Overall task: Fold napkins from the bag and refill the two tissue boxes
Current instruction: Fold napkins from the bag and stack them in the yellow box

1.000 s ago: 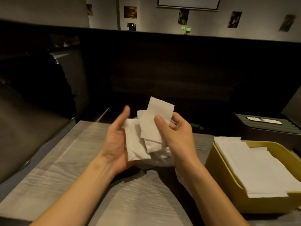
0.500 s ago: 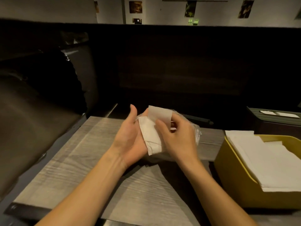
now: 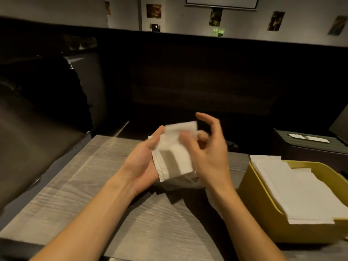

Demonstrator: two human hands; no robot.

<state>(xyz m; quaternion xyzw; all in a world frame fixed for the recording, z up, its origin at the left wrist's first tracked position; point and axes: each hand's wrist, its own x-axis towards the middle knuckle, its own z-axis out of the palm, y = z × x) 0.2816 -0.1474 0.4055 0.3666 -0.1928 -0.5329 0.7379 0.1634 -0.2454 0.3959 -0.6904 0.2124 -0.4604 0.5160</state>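
The right hand (image 3: 209, 153) has let go of the napkin (image 3: 175, 157), its fingers (image 3: 205, 117) now spread and blurred.

- Dim, warm light is falling from above onto the wooden table (image 3: 90, 187); the booth backrest (image 3: 203, 87) behind is sinking into near-black.
- Motion blur is smearing the right hand (image 3: 209, 153) and the napkins (image 3: 175, 153).
- Forearms are casting dark shadows.
- Wide-angle distortion is bending the edges.
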